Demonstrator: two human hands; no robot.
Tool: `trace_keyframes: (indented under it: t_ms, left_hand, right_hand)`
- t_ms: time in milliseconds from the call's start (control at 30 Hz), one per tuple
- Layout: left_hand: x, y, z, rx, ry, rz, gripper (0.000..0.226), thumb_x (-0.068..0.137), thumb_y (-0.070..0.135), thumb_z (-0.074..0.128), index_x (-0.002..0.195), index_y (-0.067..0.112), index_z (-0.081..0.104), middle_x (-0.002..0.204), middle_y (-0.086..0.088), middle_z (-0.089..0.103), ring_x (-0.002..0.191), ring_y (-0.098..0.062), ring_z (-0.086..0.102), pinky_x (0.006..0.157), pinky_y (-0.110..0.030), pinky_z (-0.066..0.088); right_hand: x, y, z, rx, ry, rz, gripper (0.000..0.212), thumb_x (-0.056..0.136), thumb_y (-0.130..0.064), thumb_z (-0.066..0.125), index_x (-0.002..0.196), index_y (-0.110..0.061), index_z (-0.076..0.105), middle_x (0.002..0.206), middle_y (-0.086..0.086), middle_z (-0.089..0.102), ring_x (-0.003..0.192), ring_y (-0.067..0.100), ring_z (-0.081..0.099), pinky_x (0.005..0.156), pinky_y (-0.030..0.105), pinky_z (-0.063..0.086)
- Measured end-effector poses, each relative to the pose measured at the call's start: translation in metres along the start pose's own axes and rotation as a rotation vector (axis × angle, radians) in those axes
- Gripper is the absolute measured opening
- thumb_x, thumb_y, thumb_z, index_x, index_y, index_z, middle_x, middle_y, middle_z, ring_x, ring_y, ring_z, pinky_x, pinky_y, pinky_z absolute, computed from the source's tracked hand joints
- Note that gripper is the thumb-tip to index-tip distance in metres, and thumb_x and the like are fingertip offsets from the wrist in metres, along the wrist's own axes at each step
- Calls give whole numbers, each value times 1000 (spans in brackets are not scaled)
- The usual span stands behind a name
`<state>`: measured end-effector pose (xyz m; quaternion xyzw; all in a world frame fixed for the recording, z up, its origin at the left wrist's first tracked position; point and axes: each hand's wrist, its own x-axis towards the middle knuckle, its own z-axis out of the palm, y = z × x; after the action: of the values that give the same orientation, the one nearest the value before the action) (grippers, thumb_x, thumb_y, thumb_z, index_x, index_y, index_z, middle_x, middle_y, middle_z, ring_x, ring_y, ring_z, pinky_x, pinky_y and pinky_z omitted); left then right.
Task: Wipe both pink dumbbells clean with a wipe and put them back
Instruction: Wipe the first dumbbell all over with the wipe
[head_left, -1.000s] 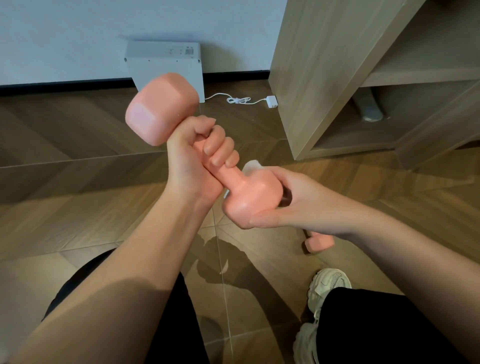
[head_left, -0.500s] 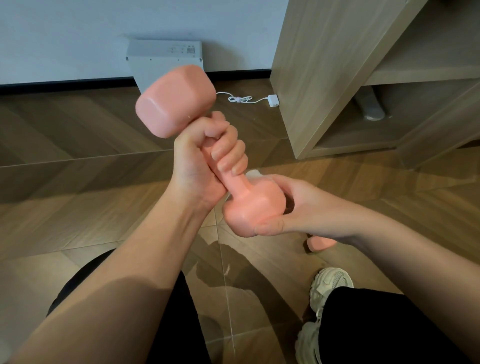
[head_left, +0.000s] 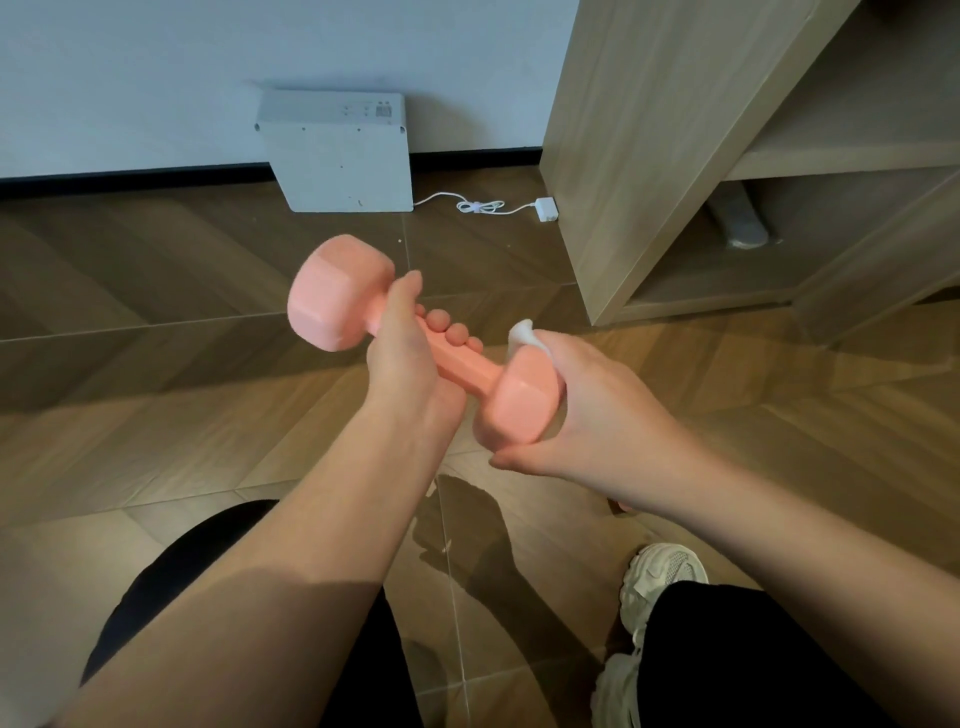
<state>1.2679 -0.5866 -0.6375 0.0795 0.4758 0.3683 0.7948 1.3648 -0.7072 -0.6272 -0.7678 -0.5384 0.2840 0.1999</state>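
I hold one pink dumbbell (head_left: 337, 299) in the air over the floor, lying almost level. My left hand (head_left: 402, 358) grips its handle, fingers curled around it. My right hand (head_left: 582, 415) wraps the dumbbell's near right head, pressing a white wipe (head_left: 524, 332) against it; a tuft of the wipe sticks out above my fingers. The second pink dumbbell (head_left: 621, 506) lies on the floor under my right forearm, and only a sliver of it shows.
A white box (head_left: 337, 156) stands against the wall, with a white cable and plug (head_left: 545, 208) on the floor beside it. A wooden shelf unit (head_left: 649, 156) rises at the right. My knees and a white sneaker (head_left: 660, 582) are below.
The dumbbell has tipped from steeply upright to nearly level and dropped lower. My left hand turned with it. My right hand stays around the near head with the wipe.
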Motion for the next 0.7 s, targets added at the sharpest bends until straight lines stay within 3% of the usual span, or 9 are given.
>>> trace_keyframes:
  t_ms: [133,200,267,400,567,700]
  left_hand:
    - [-2,7,-2,62,-116,89,34,90,30,61,66,20,40,48,5,31,39,-11,28,44,-23,32]
    - [-5,9,1,70,-191,79,35,91,28,58,63,20,38,46,5,27,39,-12,25,43,-23,31]
    - [-7,9,4,73,-225,69,36,91,26,57,61,20,37,45,5,26,38,-12,24,42,-22,30]
    - [-9,9,3,90,-239,130,35,92,22,55,62,19,36,45,4,26,38,-12,25,42,-21,32]
    - [-14,9,4,93,-335,113,37,92,20,50,58,19,34,43,4,23,38,-13,20,42,-23,30]
    - [-14,13,8,105,-329,157,37,92,18,50,59,19,32,42,4,23,38,-13,20,42,-23,28]
  right_hand:
    - [-3,-4,-12,266,-223,1,47,80,-48,73,120,-33,53,107,-13,60,96,2,57,79,31,53]
    - [-1,-4,-20,286,-260,41,47,82,-45,74,123,-30,56,109,-8,63,99,8,60,89,40,53]
    - [-2,-4,-21,274,-223,74,53,74,-49,79,119,-29,61,106,-7,66,100,12,62,91,48,52]
    - [-11,-7,-10,137,67,132,67,55,-69,69,113,-35,65,98,-18,67,98,8,60,88,52,50]
    - [-9,-2,-17,322,-179,50,58,67,-56,81,116,-34,60,101,-11,66,93,4,62,82,39,55]
    - [-13,-2,-6,96,102,149,81,47,-80,65,116,-41,56,97,-28,58,96,3,56,87,48,52]
